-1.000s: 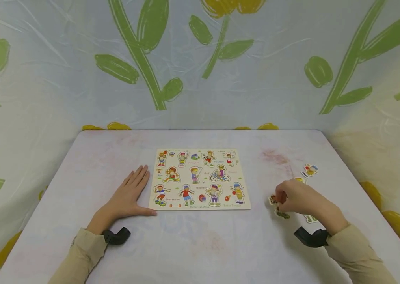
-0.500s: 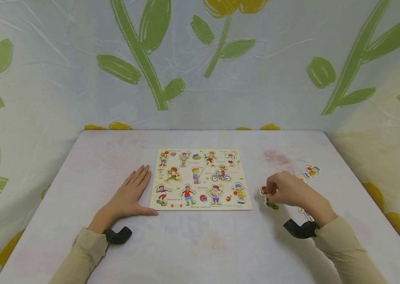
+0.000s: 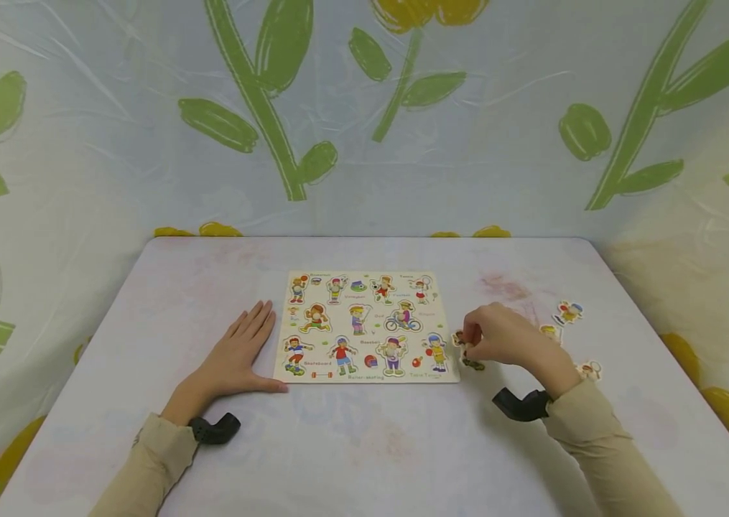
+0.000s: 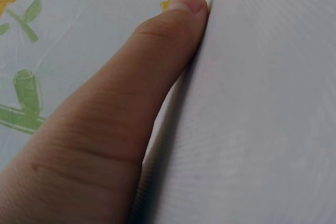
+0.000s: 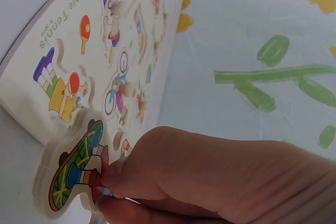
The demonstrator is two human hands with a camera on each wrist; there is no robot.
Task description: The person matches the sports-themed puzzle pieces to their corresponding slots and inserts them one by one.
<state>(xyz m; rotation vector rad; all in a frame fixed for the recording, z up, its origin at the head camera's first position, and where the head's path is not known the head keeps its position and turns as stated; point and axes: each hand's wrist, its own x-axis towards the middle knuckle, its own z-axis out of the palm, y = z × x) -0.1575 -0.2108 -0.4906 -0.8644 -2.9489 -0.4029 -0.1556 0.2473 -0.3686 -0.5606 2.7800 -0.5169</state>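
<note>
A wooden puzzle board (image 3: pixel 322 352) with printed sports figures lies flat on the table. My left hand (image 3: pixel 231 359) rests on the table with fingers spread along the board's left edge; its thumb (image 4: pixel 173 22) lies at the near left corner. A puzzle piece (image 5: pixel 71 174) of a child on a green skateboard is pinched between thumb and fingers of my right hand (image 3: pixel 506 337). That piece is tilted, right at the board's right edge, and part of it is hidden behind the fingers. Beside it in the right wrist view is the recessed table tennis figure (image 5: pixel 63 100).
Loose puzzle pieces lie to the right: a blue-capped figure (image 3: pixel 569 312), a yellow-haired one (image 3: pixel 550 332) partly behind the right hand, and another piece (image 3: pixel 590 370) by the right sleeve. A flower-patterned sheet (image 3: pixel 487 172) hangs behind the table (image 3: pixel 364 445).
My right hand has moved left with the skateboarder puzzle piece, from near the loose pieces to the board's right edge. The left hand has stayed in place.
</note>
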